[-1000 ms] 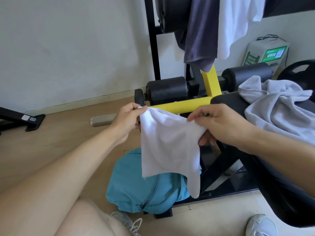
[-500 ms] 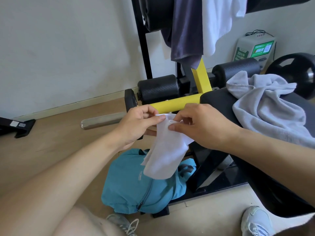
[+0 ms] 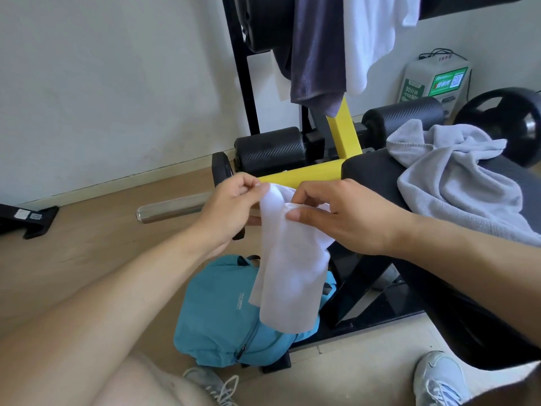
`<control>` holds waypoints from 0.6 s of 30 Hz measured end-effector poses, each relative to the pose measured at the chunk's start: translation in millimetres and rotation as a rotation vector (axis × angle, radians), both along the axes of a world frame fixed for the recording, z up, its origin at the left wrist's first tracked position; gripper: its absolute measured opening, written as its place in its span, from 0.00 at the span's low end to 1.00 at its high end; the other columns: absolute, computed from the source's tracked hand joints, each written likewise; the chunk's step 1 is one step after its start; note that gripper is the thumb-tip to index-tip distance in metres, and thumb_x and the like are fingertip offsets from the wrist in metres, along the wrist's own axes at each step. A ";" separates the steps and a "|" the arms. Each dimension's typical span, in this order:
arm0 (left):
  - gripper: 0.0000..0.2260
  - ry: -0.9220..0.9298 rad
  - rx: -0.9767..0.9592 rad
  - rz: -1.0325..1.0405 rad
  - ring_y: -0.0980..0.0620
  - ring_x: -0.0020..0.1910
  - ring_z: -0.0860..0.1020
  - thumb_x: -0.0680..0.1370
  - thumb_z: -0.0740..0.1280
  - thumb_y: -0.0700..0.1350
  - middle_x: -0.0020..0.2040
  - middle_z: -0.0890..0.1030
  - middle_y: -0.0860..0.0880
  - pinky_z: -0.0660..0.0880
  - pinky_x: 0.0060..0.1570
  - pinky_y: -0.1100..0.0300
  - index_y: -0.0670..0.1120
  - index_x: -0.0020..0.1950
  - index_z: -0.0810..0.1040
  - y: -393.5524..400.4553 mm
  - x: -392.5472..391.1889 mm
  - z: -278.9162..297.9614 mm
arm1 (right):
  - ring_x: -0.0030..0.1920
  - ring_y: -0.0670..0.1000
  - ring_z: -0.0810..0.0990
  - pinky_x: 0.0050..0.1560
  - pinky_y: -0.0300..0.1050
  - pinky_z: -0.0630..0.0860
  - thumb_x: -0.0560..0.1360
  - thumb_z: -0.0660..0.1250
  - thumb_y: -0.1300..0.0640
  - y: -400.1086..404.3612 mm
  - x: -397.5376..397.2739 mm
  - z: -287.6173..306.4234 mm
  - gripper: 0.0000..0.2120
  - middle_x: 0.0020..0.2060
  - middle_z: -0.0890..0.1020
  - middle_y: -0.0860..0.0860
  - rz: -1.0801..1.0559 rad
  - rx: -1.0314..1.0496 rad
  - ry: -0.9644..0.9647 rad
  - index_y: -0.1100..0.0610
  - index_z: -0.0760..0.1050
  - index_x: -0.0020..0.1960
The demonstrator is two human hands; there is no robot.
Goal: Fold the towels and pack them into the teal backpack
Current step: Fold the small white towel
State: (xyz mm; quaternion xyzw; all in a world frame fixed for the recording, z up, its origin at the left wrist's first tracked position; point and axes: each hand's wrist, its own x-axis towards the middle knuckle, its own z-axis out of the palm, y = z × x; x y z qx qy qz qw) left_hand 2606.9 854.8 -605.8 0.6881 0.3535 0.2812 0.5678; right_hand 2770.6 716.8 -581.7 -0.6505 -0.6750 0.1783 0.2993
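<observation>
Pinched at its top edge in both grips: small white terry towel [image 3: 288,260], left hand [image 3: 234,212] and right hand [image 3: 345,219] close together, cloth hanging doubled in the air. Directly below, on the wooden floor [image 3: 96,247]: teal fabric backpack [image 3: 222,315]. Heaped on the black padded tabletop [image 3: 369,177] to the right: crumpled pale grey towel [image 3: 456,183].

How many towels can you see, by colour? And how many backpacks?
White towels: 2, one in both hands, one hanging on the rack
Dark grey towels: 1, hanging
Light grey towels: 1, crumpled on the bench
Teal backpacks: 1, on the floor
Total: 5
</observation>
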 end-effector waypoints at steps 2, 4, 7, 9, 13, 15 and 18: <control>0.08 0.056 0.028 0.152 0.48 0.40 0.76 0.84 0.63 0.47 0.43 0.77 0.43 0.75 0.41 0.52 0.46 0.48 0.72 19.4 -3.2 -8.0 | 0.43 0.49 0.79 0.47 0.49 0.77 0.82 0.63 0.45 -2.9 0.6 4.0 0.09 0.41 0.82 0.50 0.054 -0.021 0.025 0.47 0.77 0.47; 0.08 0.130 0.071 0.287 0.49 0.43 0.71 0.84 0.63 0.50 0.43 0.74 0.46 0.69 0.44 0.53 0.49 0.46 0.71 38.3 -11.5 -14.8 | 0.37 0.47 0.76 0.40 0.44 0.75 0.82 0.62 0.46 -4.5 2.0 7.2 0.09 0.38 0.80 0.51 0.082 -0.023 0.041 0.47 0.75 0.46; 0.08 0.207 0.110 0.327 0.51 0.42 0.69 0.83 0.64 0.51 0.42 0.73 0.52 0.64 0.42 0.57 0.52 0.45 0.71 51.4 -23.0 -21.1 | 0.34 0.44 0.74 0.34 0.36 0.70 0.83 0.61 0.47 -3.6 5.9 9.5 0.09 0.34 0.78 0.48 0.083 -0.032 0.004 0.49 0.74 0.46; 0.08 0.230 0.122 0.291 0.53 0.41 0.69 0.83 0.65 0.50 0.43 0.73 0.52 0.64 0.41 0.58 0.51 0.46 0.72 51.1 -25.1 -23.0 | 0.34 0.44 0.75 0.34 0.37 0.68 0.83 0.60 0.47 -2.5 7.7 10.0 0.09 0.32 0.77 0.46 0.079 -0.022 -0.074 0.49 0.73 0.47; 0.08 0.256 0.162 0.189 0.53 0.39 0.68 0.83 0.65 0.50 0.41 0.72 0.54 0.61 0.39 0.57 0.50 0.46 0.72 42.3 -21.6 -21.3 | 0.36 0.49 0.77 0.38 0.47 0.74 0.83 0.56 0.43 -4.4 4.8 11.2 0.09 0.34 0.79 0.46 0.086 0.024 -0.188 0.45 0.71 0.49; 0.09 0.243 0.173 0.154 0.52 0.38 0.67 0.81 0.66 0.51 0.38 0.71 0.54 0.60 0.39 0.56 0.49 0.46 0.72 34.9 -18.3 -16.1 | 0.35 0.51 0.77 0.39 0.54 0.75 0.82 0.52 0.38 -6.3 -0.1 12.4 0.13 0.33 0.79 0.48 0.087 0.087 -0.272 0.43 0.70 0.52; 0.11 0.166 0.135 0.119 0.49 0.40 0.68 0.76 0.66 0.58 0.40 0.73 0.48 0.63 0.44 0.54 0.51 0.45 0.72 24.7 -13.8 -6.7 | 0.32 0.52 0.74 0.36 0.54 0.74 0.80 0.50 0.36 -6.3 -7.3 16.2 0.16 0.28 0.76 0.48 0.073 0.170 -0.339 0.43 0.71 0.54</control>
